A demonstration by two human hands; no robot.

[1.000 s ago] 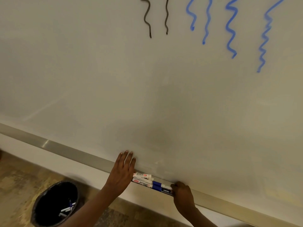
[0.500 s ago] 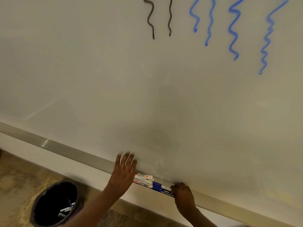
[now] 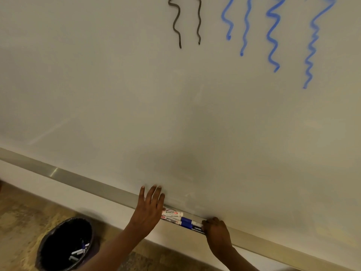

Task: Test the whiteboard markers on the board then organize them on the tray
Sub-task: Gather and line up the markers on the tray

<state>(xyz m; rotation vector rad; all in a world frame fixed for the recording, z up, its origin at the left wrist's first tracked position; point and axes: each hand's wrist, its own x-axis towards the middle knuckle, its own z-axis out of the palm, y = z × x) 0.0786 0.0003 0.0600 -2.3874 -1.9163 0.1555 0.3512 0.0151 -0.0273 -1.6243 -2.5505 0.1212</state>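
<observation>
Tray: the tray (image 3: 88, 182) is the metal ledge along the foot of the board (image 3: 136, 94); every place below is given from it
Markers: the markers (image 3: 181, 220) lie on the tray lengthwise in a tight bundle, white barrels with blue bands, touching one another; the exact count cannot be told
Left hand: your left hand (image 3: 150, 210) is flat, fingers straight and spread, its edge against the bundle's left end, fingertips reaching above the tray onto the board
Right hand: your right hand (image 3: 216, 229) has its fingers curled onto the bundle's right end, holding it there on the tray
Test marks: black squiggles (image 3: 176, 26) and blue squiggles (image 3: 273, 36) stand well above the tray; testing judged done
Step in hand: squaring the bundle's ends between your two hands, judged near the finish
Handling: judged light, stiff and smooth-barrelled; round bodies will roll, and the ledge looks narrow
Where to hold: press at the ends to align; take the mid-barrel to lift; avoid pulling on a cap
Risk: uneven pressure could tip a marker off the front of the tray
Bin: a dark bin (image 3: 64, 245) stands on the floor below the tray, with markers inside (image 3: 78, 251)
</observation>
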